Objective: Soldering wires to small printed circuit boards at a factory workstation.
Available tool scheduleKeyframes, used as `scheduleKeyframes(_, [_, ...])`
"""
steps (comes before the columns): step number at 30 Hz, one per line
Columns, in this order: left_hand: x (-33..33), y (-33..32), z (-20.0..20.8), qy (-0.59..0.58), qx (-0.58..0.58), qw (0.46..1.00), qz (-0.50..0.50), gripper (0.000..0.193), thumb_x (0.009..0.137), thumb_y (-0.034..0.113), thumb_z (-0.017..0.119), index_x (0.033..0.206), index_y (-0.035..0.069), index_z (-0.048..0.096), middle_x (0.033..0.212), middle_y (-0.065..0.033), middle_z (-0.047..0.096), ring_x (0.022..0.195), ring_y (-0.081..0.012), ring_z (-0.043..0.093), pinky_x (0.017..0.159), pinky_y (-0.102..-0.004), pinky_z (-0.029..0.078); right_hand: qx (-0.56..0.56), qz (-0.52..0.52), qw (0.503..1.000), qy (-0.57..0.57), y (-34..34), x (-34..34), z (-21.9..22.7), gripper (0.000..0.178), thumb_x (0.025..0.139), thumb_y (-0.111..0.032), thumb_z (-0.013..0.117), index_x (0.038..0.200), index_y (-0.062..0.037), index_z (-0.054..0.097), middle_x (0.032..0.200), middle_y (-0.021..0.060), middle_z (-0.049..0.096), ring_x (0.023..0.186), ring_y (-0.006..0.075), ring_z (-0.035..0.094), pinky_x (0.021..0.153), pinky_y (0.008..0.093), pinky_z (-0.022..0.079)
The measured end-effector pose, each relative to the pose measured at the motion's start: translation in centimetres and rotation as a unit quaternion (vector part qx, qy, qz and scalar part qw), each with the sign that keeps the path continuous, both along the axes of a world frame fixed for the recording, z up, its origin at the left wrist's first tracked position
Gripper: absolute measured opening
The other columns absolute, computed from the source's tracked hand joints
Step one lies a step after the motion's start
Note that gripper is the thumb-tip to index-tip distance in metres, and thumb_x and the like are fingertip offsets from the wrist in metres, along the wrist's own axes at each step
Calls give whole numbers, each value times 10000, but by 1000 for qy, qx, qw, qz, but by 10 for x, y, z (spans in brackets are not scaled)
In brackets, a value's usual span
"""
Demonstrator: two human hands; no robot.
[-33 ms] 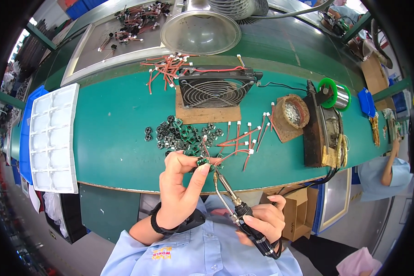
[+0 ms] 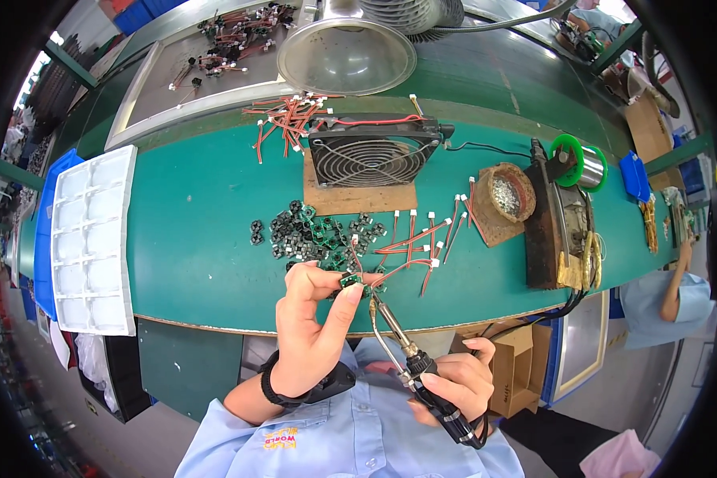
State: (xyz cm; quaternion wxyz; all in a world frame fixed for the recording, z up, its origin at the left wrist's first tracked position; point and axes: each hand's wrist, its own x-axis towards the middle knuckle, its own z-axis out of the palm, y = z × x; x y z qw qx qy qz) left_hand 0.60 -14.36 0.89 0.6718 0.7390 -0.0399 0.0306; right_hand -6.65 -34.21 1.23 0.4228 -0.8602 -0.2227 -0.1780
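Observation:
Between thumb and fingers of my left hand (image 2: 315,319) is a small green circuit board (image 2: 350,280), held just above the table's near edge. My right hand (image 2: 462,384) grips a black-handled soldering iron (image 2: 413,358) with a thin metal tube along its shaft. The iron's tip is close beside the board; whether it touches cannot be made out. A red-and-black wire lead (image 2: 402,271) with a white plug reaches toward the board. Just beyond my left fingers lies a pile of small black and green parts (image 2: 315,233). Several more wire leads (image 2: 422,237) are spread to its right.
A black fan (image 2: 374,155) stands on a wooden board (image 2: 319,199) behind the pile. To the right are a round pot (image 2: 526,193), a dark soldering feeder box (image 2: 543,239) and a green solder spool (image 2: 567,163). A white divided tray (image 2: 95,239) lies at left. A co-worker's arm (image 2: 673,283) shows far right.

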Motion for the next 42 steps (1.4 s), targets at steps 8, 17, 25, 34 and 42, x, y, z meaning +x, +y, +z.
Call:
scheduleKeyframes(8, [6, 0, 11, 103, -214, 970, -54, 112, 925, 101, 500, 913, 34, 411, 959, -138, 650, 912, -120, 580, 821, -259, 418, 14, -13, 997, -69, -22, -3, -6, 461, 671, -285, 729, 1057, -99, 558, 628, 24, 586, 613, 173, 566, 872, 440, 315])
scheduleKeyframes(17, [7, 9, 8, 123, -283, 948, -74, 69, 936, 117, 449, 930, 48, 450, 914, -146, 624, 872, -203, 581, 836, -334, 425, 155, -205, 963, -80, -21, 18, -26, 348, 716, -121, 712, 1032, -62, 581, 720, 73, 578, 690, 188, 548, 846, 410, 387])
scheduleKeyframes(25, [10, 105, -11, -30, -108, 978, 174, 156, 941, 164, 478, 923, 21, 537, 890, -72, 604, 840, -139, 544, 805, -271, 400, 99, -340, 934, 36, -35, 62, -40, 327, 780, 82, 596, 1089, -19, 558, 839, 68, 595, 792, 172, 561, 785, 263, 440])
scheduleKeyframes(34, [-13, 207, -59, 59, 180, 923, 336, 214, 919, 187, 530, 1007, -6, 560, 901, -40, 590, 810, -104, 529, 762, -227, 408, -35, -157, 986, 37, -18, 65, -35, 313, 684, 43, 654, 957, -68, 548, 921, 75, 631, 815, 199, 577, 716, 304, 457])
scheduleKeyframes(42, [-7, 175, -39, -61, 392, 820, 413, 185, 882, 114, 545, 1014, -12, 577, 898, -63, 589, 814, -149, 524, 784, -265, 409, -133, -53, 990, -15, -6, 61, -48, 273, 662, -44, 600, 928, -95, 564, 763, 77, 539, 758, 273, 551, 651, 350, 431])
